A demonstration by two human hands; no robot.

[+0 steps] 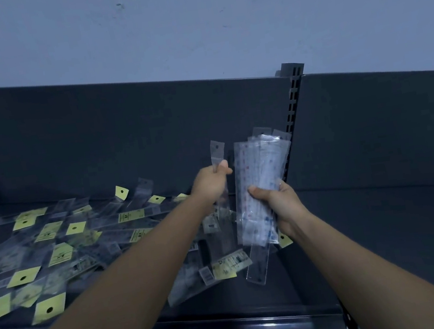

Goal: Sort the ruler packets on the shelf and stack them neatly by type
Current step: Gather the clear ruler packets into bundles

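Clear plastic ruler packets with yellow tags [54, 253] litter the dark grey metal shelf [388, 223] toward its left edge. The left hand [210, 183] pinches one clear plastic packet [217, 153] upright; the right hand [278, 206], just beside it, grips a bundle of clear ruler packets [257, 180].

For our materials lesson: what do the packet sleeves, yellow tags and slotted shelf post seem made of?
Packet sleeves: thin clear plastic film, glossy; ruler print shows through. Yellow tags: likely matte paper or card, flat colour, punched hole. Slotted shelf post: probably painted metal, dark grey, with crisp cut slots.
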